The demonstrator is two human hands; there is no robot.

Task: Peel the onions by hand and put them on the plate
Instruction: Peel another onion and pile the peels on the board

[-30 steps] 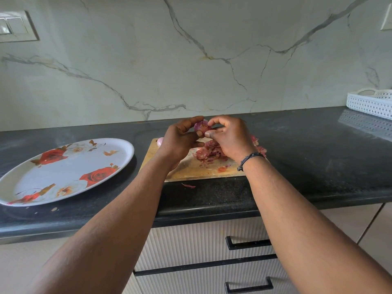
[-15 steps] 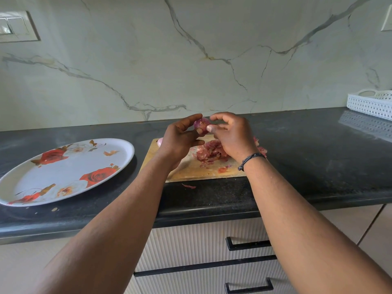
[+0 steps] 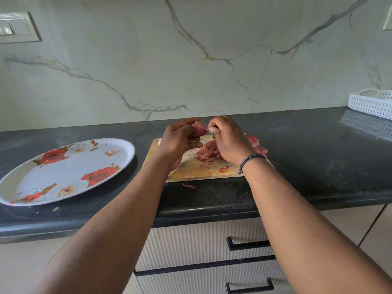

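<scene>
Compared with a second earlier, little had shifted: both hands stayed raised just above the centre of the frame, and the right hand [image 3: 228, 141] had drawn its fingertips in closer to the tip of the onion [image 3: 199, 130]. The left hand [image 3: 180, 141] held the small purple onion between thumb and curled fingers, above the far edge of the cutting board [image 3: 191, 168]. The right hand's thumb and forefinger were pinched at the onion's right end, apparently on an edge of skin, though the skin itself was too small to make out. A heap of peelings [image 3: 209, 153] lay on the board below the hands, more of them showed past the right wrist, and one stray peel [image 3: 189, 186] sat on the dark counter [image 3: 318, 166] just in front of the board. The flowered plate [image 3: 67, 172], at the left of the frame, carried no onion yet. To do this step well, the left hand should probably keep the onion steady and turn it slowly while the right pulls the skin away in long strips, downward over the board so the scraps land on the heap, and only a fully bare onion should go across to the plate
</scene>
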